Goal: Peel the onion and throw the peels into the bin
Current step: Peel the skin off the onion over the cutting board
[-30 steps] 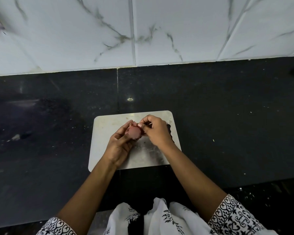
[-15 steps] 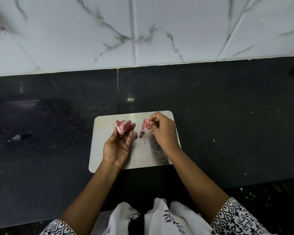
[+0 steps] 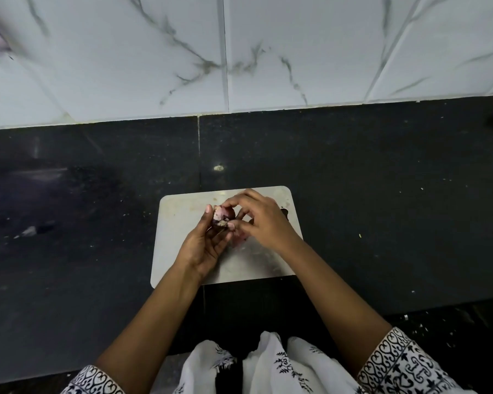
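A small pink-red onion (image 3: 225,215) sits in the fingertips of my left hand (image 3: 204,245), held above a pale cutting board (image 3: 180,223). My right hand (image 3: 264,220) is curled over the onion from the right, its thumb and fingertips touching the onion's top and lower side. A loose scrap of peel (image 3: 222,223) hangs at the onion's underside. A dark bit of peel (image 3: 284,213) lies on the board at its right edge, partly hidden by my right hand. No bin is in view.
The board lies on a black stone counter (image 3: 382,209) with small crumbs scattered over it. A white marble-tiled wall (image 3: 268,52) rises behind the counter. My white patterned clothing (image 3: 268,365) fills the bottom of the view.
Half a second ago my hands were apart, the right one holding a torn-off strip of peel. The right hand has come back to the onion, and that strip is no longer in its fingers.
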Available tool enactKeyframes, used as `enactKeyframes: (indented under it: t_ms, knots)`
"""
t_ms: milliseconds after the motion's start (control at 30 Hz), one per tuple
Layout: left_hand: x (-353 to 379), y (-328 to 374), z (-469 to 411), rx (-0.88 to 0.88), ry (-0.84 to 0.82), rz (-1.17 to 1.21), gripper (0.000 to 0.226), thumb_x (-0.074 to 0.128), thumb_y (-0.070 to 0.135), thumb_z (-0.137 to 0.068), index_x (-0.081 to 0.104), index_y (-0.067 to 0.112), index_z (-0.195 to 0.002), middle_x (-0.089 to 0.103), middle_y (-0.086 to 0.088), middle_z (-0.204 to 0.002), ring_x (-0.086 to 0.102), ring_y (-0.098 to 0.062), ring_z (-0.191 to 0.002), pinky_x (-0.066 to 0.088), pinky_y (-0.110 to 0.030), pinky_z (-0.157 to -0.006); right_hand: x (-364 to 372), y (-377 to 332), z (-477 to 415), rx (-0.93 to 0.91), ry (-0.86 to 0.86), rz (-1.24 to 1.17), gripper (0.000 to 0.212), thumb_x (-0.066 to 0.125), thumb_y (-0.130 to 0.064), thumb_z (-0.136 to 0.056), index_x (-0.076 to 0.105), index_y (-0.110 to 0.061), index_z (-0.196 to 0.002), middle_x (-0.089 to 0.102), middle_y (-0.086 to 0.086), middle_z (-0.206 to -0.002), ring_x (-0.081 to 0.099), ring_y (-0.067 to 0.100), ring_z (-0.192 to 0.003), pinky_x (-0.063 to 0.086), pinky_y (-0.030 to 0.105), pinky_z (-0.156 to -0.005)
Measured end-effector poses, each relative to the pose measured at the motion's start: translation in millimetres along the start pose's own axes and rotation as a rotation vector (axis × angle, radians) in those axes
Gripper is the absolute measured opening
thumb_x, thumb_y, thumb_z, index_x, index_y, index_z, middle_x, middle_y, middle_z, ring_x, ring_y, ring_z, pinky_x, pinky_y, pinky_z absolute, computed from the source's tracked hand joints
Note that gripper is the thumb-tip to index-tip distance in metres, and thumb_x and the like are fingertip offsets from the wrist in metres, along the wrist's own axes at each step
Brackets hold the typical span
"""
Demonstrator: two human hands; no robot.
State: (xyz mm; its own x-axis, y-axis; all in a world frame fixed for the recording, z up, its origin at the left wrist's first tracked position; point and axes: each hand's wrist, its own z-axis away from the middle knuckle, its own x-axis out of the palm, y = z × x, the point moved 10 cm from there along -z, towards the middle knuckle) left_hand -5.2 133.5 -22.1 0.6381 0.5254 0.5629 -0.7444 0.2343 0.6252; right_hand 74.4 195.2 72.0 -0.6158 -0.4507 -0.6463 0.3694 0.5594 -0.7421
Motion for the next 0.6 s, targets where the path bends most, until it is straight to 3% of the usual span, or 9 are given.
enactKeyframes:
  t_ms: [100,200,267,400,533,600]
  knots:
    - [0.4,0.3,1.7,-0.017,0.001,-0.085,0.034,0.055,0.041,-0.089,0.068,0.011,-0.097,0.074,-0.006,-0.086,0.07,-0.013,-0.071,0.058,-0.021,-0.062,-1.7,1.5,-3.6,-0.004,-0.067,0.011,0.035,0.075,-0.016,-0.075,0.06,-0.023,-0.106,0.049,-0.017,-0.101,0.052,-0.008,-0.077,0.047,0.025,-0.076]
    - [1.6,1.9,3.1,-0.02,-0.008,-0.14,0.038,0.059,0.044,-0.081,0.069,0.011,-0.097,0.073,-0.007,-0.089,0.071,-0.014,-0.073,0.057,-0.02,-0.06,-1.7,0.0,-5.7,-0.003,-0.136,0.027,0.035,0.077,-0.023,-0.072,0.057,-0.026,-0.101,0.046,-0.025,-0.093,0.055,-0.004,-0.072,0.049,0.033,-0.077]
    - [2.8,3.3,3.9,-0.018,-0.018,-0.155,0.04,0.061,0.045,-0.075,0.07,0.011,-0.094,0.074,-0.006,-0.086,0.071,-0.013,-0.071,0.057,-0.02,-0.06,-2.1,-1.4,-6.5,-0.008,-0.146,0.022,0.035,0.078,-0.025,-0.072,0.056,-0.025,-0.099,0.047,-0.025,-0.091,0.055,-0.003,-0.072,0.05,0.032,-0.074]
    - [1.8,5.4,4.3,-0.018,-0.017,-0.188,0.042,0.061,0.046,-0.073,0.07,0.011,-0.093,0.073,-0.006,-0.085,0.07,-0.012,-0.07,0.057,-0.02,-0.06,-0.4,-2.7,-6.2,-0.041,-0.136,-0.014,0.03,0.079,-0.019,-0.072,0.058,-0.015,-0.093,0.049,-0.018,-0.09,0.054,-0.004,-0.071,0.044,0.014,-0.069]
    - [-0.3,7.4,3.0,-0.023,0.005,-0.18,0.044,0.062,0.048,-0.072,0.069,0.012,-0.097,0.069,-0.009,-0.093,0.069,-0.011,-0.071,0.056,-0.018,-0.058,-0.5,-0.7,-5.3,-0.06,-0.096,-0.039,0.021,0.078,-0.015,-0.072,0.058,-0.014,-0.076,0.047,-0.017,-0.08,0.053,0.0,-0.073,0.05,0.028,-0.069]
    - [-0.4,7.2,1.8,-0.023,0.014,-0.171,0.044,0.061,0.049,-0.074,0.069,0.013,-0.098,0.069,-0.009,-0.094,0.069,-0.012,-0.071,0.056,-0.018,-0.057,-4.4,4.0,-5.7,-0.031,-0.081,-0.045,0.021,0.08,-0.015,-0.071,0.059,-0.014,-0.075,0.049,-0.017,-0.078,0.053,0.0,-0.072,0.05,0.026,-0.069]
